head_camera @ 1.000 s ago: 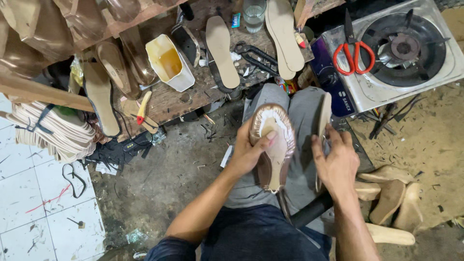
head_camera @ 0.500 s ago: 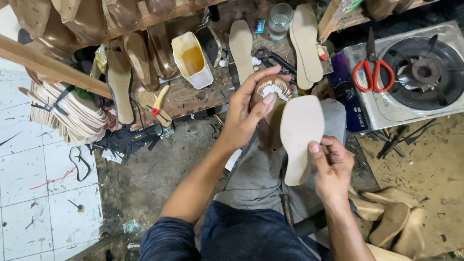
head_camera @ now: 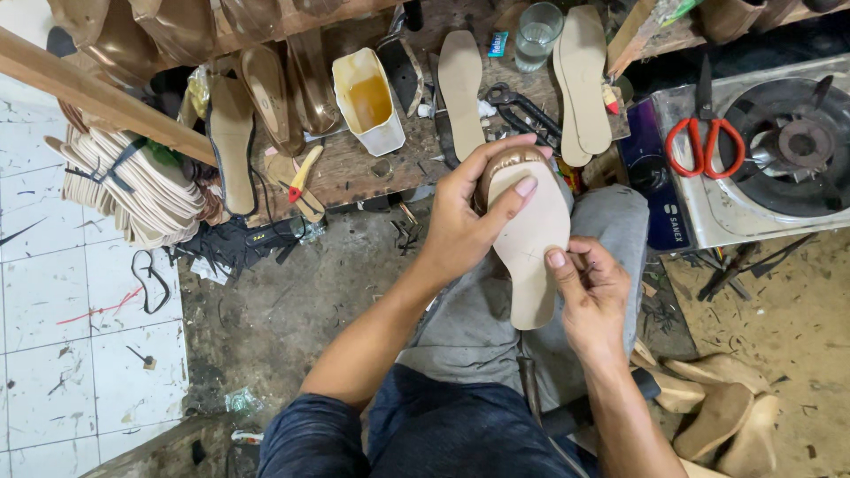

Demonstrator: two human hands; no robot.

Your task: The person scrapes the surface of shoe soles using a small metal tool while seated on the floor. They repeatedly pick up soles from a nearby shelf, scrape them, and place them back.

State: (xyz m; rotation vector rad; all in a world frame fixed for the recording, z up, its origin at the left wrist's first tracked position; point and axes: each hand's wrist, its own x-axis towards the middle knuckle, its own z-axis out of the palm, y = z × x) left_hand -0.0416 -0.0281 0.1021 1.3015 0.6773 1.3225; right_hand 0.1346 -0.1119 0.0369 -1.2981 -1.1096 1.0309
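the left hand [head_camera: 465, 226] wraps around the toe end of a sandal [head_camera: 529, 232] held sole-up over the person's lap, fingers curled over its bronze-coloured upper edge and the thumb pressed flat on the pale beige sole. the right hand [head_camera: 591, 296] pinches the sandal's right edge near its middle, thumb on the sole and the other fingers tucked behind, so both hands are closed on the sandal. the sandal tilts with its toe toward the tabletop [head_camera: 354, 168] and its heel toward the person's body, resting above the grey trousers [head_camera: 478, 327]. just beyond the sandal's toe, on the tabletop, lie a loose beige insole [head_camera: 461, 81] and a pair of dark pliers [head_camera: 522, 111]. further beyond it stand a clear glass [head_camera: 537, 35] and two more stacked insoles [head_camera: 584, 75]. to the left of the sandal sits a white tub of yellowish glue [head_camera: 369, 102]. to the right of the sandal, red-handled scissors [head_camera: 704, 142] rest on a gas stove [head_camera: 770, 150]. far left of the sandal, a bundle of pale soles [head_camera: 133, 181] lies stacked.
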